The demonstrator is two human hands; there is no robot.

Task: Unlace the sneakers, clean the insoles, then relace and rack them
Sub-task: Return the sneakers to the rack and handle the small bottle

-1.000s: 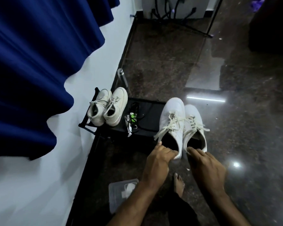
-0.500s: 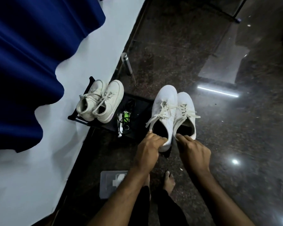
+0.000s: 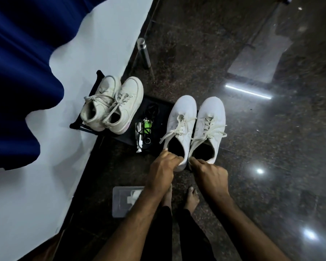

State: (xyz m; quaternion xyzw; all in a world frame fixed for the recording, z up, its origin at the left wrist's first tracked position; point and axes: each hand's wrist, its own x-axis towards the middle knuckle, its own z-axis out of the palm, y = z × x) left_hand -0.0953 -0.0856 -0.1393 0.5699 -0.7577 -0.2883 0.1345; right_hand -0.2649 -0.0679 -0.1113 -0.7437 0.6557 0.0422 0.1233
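I saw two white sneakers side by side at the right end of a low black rack [image 3: 159, 104], toes pointing away from me, laces threaded and loosely spread. The left sneaker [image 3: 181, 125] and the right sneaker [image 3: 208, 127] touched along their inner sides, and the right one seemed to overhang the rack's right edge above the dark stone floor [image 3: 271, 147].

My left hand [image 3: 161, 172] was closed on the heel rim of the left sneaker, fingers curled over the back edge, with a lace end lying against the knuckles. My right hand [image 3: 210, 173] pinched the heel of the right sneaker, thumb and fingertips narrow on the rim; how far the fingers reached inside I could not tell.

At the left end of the rack stood a second pair of cream sneakers [image 3: 112, 105], laced, close against the white wall [image 3: 45, 185]. Between the two pairs lay a small clutter with a green tag [image 3: 147, 127]. A clear plastic box [image 3: 124, 201] sat on the floor near me, just left of my bare feet [image 3: 191, 197]. A blue curtain [image 3: 17, 72] hung at the left.
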